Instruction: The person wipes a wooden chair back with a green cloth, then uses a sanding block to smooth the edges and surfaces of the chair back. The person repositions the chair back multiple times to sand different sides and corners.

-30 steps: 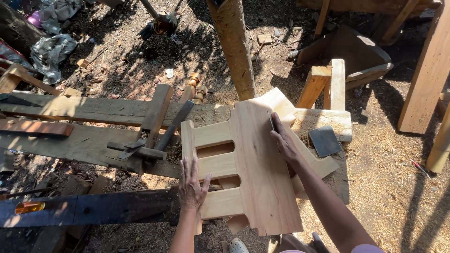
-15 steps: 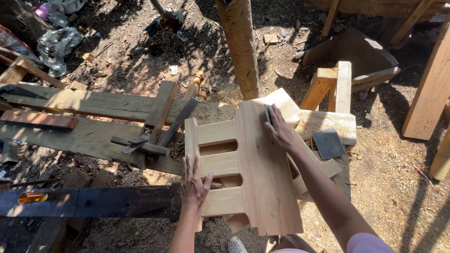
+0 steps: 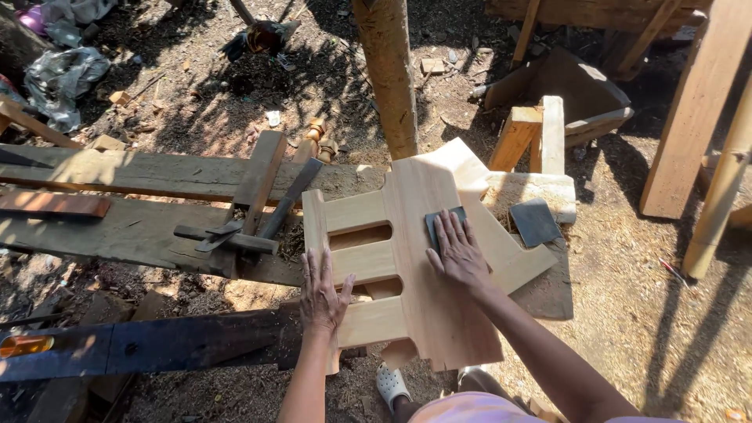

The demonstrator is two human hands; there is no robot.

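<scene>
A pale wooden piece with two slots cut in it lies flat on a rough bench. My left hand presses flat on its left edge, fingers spread. My right hand lies on the wide central board, pressing a dark sheet of sandpaper against the wood; only the sheet's upper left part shows past my fingers. A second dark sandpaper sheet rests on a block to the right.
A vertical wooden post stands just behind the piece. Weathered planks and a dark beam lie to the left, a hatchet-like tool on them. Timber leans at right. Sawdust covers the ground. My white shoe shows below.
My right hand slid with the sandpaper from the piece's right edge leftward onto the central board. The left hand stayed pressed on the left edge.
</scene>
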